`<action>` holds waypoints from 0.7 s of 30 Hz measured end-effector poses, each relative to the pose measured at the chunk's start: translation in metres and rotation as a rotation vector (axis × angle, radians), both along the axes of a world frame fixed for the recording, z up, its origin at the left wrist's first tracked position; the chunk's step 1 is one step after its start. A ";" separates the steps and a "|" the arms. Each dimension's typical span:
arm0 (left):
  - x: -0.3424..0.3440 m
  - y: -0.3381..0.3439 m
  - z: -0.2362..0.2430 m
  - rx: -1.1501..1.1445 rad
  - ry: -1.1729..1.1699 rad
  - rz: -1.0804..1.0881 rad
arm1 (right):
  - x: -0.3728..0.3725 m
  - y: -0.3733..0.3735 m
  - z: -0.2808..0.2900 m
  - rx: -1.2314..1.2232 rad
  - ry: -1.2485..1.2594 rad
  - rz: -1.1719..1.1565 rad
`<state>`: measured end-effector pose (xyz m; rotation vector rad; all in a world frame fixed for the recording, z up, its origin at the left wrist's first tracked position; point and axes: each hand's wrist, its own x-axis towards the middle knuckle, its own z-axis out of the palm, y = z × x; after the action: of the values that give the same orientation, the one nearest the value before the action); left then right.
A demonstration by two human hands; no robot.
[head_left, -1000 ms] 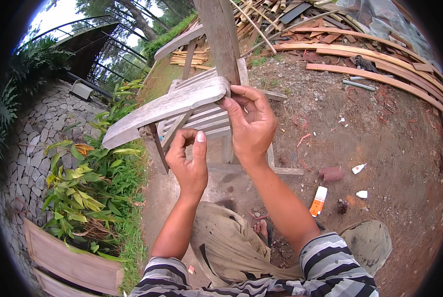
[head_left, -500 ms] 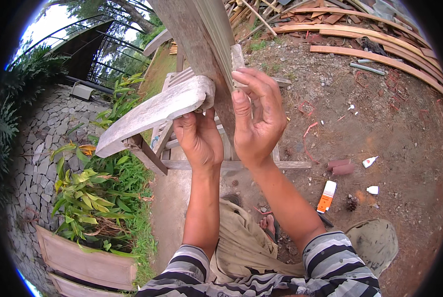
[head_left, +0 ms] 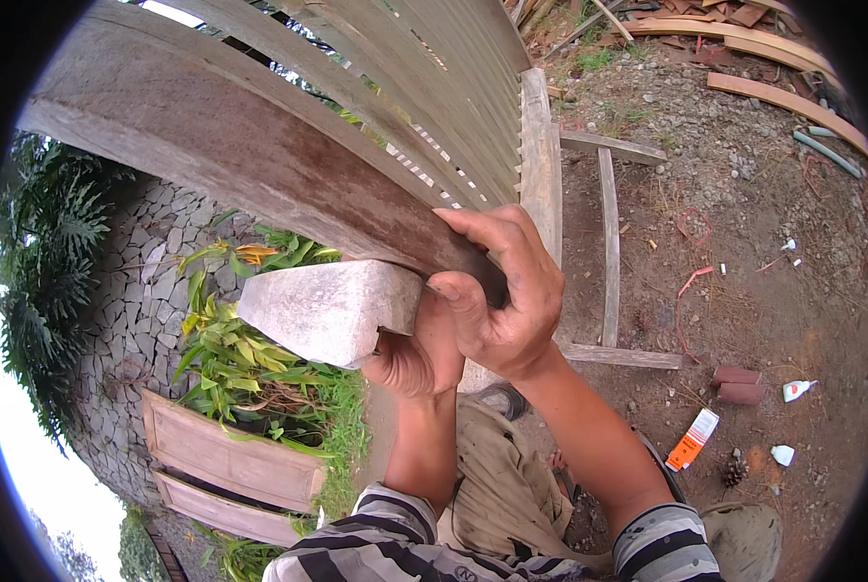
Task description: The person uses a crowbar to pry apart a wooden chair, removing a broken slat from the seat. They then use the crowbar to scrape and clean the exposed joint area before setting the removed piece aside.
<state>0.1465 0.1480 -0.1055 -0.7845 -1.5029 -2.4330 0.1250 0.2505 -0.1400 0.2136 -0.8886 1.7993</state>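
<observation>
While the person lifts the wooden slatted frame (head_left: 376,126) up close to the head, both hands are wrapped around wood. Nearest are the striped sleeves (head_left: 385,543) and the tan trousers (head_left: 497,485) at the bottom. Just above them, the left hand (head_left: 410,354) is curled shut under the pale end of a rail (head_left: 327,310). The right hand (head_left: 497,291) is closed over the dark edge of the frame, with its thumb below and its fingers (head_left: 482,228) on top. The two hands touch each other.

To do this step well, I think both grips should stay tight, because the frame looks big and heavy. Keeping the hands close gives a firm hold, but the far end may swing, so slow moves are best. Feet should stay steady on the dirt.

Farther off, green plants (head_left: 230,369) grow by a grey stone wall (head_left: 124,310) on the left. On the ground to the right lie thin wooden strips (head_left: 609,242), an orange tube (head_left: 693,438) and two red bricks (head_left: 739,384). Farthest away, long curved boards (head_left: 783,92) lie in a pile.
</observation>
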 end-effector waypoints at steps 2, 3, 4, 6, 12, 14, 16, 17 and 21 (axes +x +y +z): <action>0.000 -0.008 -0.003 -0.054 0.053 -0.020 | -0.003 0.001 -0.007 0.032 0.029 0.040; 0.000 -0.006 -0.003 -0.062 0.077 -0.035 | -0.003 0.006 -0.006 0.070 0.049 0.007; 0.001 -0.012 -0.010 -0.041 0.044 -0.036 | -0.004 0.002 -0.008 0.067 0.054 0.007; -0.001 -0.016 -0.018 -0.043 0.035 -0.047 | -0.006 -0.004 -0.009 0.054 0.067 0.002; -0.012 -0.016 -0.032 -0.080 0.016 -0.083 | -0.006 0.008 -0.009 0.085 0.080 0.077; -0.004 -0.023 -0.031 -0.097 0.007 -0.040 | -0.004 0.000 -0.008 0.056 0.089 0.110; -0.004 -0.024 -0.034 -0.103 0.006 -0.048 | -0.005 0.002 -0.009 0.055 0.084 0.108; -0.003 -0.023 -0.036 -0.112 0.007 -0.049 | -0.005 0.001 -0.009 0.052 0.081 0.101; 0.000 -0.022 -0.039 -0.130 0.000 -0.060 | -0.007 0.000 -0.007 0.030 0.079 0.072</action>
<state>0.1470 0.1264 -0.1442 -0.8657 -1.6758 -2.3964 0.1180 0.2502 -0.1468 0.3379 -0.8618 1.8321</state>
